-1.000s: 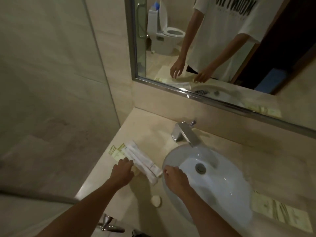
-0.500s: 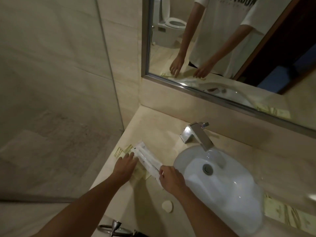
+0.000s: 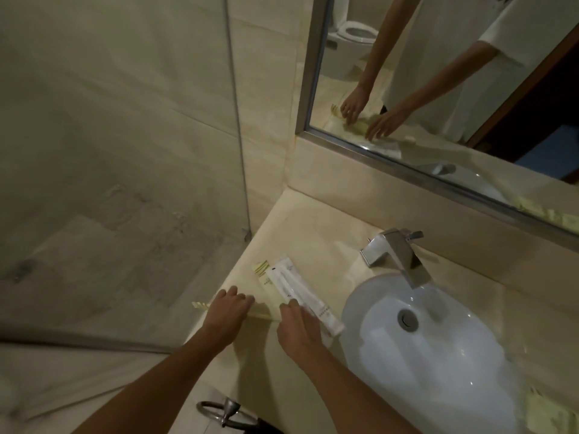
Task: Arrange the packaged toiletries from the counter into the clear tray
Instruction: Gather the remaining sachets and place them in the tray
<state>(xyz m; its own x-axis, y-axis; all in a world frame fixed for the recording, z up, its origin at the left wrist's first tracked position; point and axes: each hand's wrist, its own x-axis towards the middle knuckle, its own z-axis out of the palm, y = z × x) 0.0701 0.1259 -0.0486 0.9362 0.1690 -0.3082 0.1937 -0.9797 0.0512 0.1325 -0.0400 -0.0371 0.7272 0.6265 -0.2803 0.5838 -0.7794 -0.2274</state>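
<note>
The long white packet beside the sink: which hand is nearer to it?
Right. The right hand has its fingertips against the long white packet at its near end. The left hand sits farther left on the yellow packets, apart from it.

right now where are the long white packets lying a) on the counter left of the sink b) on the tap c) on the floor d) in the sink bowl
a: the long white packets lie on the counter left of the sink, under the right hand.

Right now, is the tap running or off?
Off, it seems. No stream falls from the faucet spout into the sink, and the basin shows only glints around its drain.
</note>
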